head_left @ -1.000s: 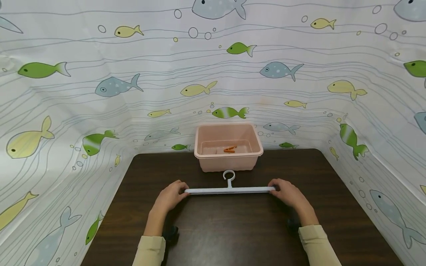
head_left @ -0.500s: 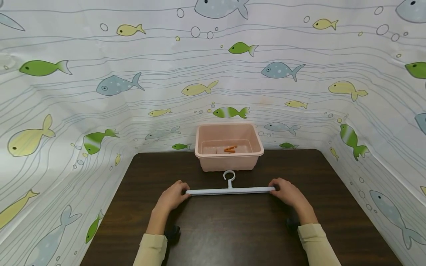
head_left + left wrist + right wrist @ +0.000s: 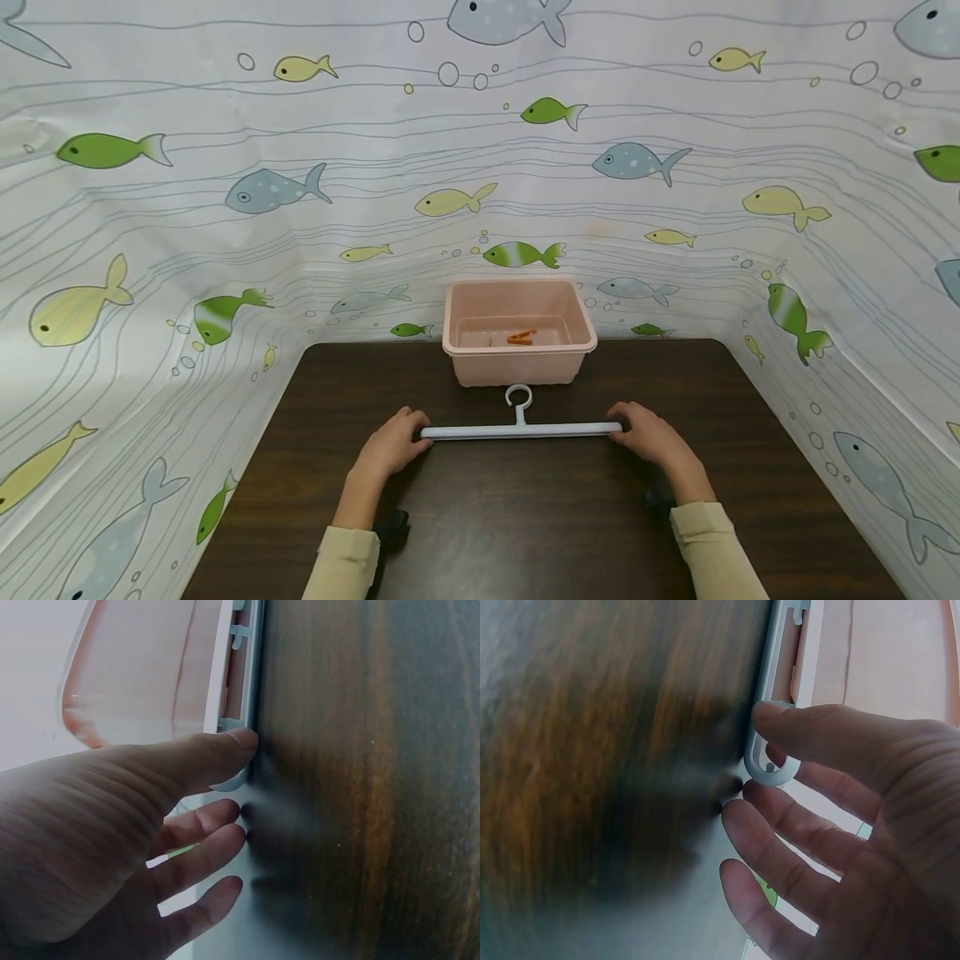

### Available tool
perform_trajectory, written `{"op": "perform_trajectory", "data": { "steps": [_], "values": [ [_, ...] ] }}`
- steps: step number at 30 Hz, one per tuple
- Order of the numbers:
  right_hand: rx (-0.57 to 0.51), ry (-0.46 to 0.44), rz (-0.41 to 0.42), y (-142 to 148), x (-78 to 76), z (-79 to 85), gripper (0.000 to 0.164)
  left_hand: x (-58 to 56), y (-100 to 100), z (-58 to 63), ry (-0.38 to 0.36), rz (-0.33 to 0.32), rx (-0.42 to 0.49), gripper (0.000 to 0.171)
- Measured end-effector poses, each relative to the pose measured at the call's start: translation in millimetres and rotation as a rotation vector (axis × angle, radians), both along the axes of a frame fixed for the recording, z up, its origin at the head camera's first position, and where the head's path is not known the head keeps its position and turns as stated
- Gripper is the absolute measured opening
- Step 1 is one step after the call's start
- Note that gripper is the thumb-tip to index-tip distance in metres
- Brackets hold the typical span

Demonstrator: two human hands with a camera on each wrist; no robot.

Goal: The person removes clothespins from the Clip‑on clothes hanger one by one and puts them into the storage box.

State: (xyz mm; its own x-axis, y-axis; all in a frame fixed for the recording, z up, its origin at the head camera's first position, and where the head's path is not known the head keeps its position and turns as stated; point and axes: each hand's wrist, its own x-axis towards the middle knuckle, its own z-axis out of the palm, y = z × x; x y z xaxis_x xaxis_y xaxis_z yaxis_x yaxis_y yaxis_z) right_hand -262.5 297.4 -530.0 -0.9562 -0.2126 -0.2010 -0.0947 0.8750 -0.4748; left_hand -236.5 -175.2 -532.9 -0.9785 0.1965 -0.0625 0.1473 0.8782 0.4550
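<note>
A white trouser hanger, a straight bar with a hook, spans between my two hands with its hook toward the bin. My left hand pinches the bar's left end. At the opposite end, my right hand pinches it the same way. In the left wrist view the thumb presses the rounded end of the hanger, the other fingers spread close over the table. The right wrist view has the thumb across the looped end of the hanger, with the index finger behind it.
Behind the hanger, a pink plastic bin stands at the back of the dark wooden table. An orange clothespin lies inside it. A white sheet with printed fish surrounds the table on three sides.
The hands keep their pinch on both ends of the hanger. The whole head view shifts slightly to the right; the hanger and bin hardly move relative to each other.
</note>
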Motion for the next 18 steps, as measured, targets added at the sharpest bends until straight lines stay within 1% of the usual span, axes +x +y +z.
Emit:
{"op": "perform_trajectory", "data": {
  "steps": [8, 12, 15, 18],
  "values": [
    [0.019, 0.0, 0.001, -0.7, 0.5, 3.7, 0.034, -2.3, -4.0, 2.3, -0.035, -0.01, 0.027, 0.026],
    [0.009, -0.008, 0.012, 0.7, -0.8, 6.1, 0.034, -6.6, -11.3, 7.7, -0.072, -0.021, 0.029, 0.03],
    [0.004, -0.012, 0.013, 3.9, -1.2, 9.4, 0.035, -12.8, -17.3, 15.7, -0.055, -0.031, 0.005, 0.032],
    [0.002, -0.002, 0.009, 7.7, -1.4, 13.5, 0.037, -19.7, -22.8, 24.9, 0.006, -0.018, -0.033, 0.032]
  ]
}}
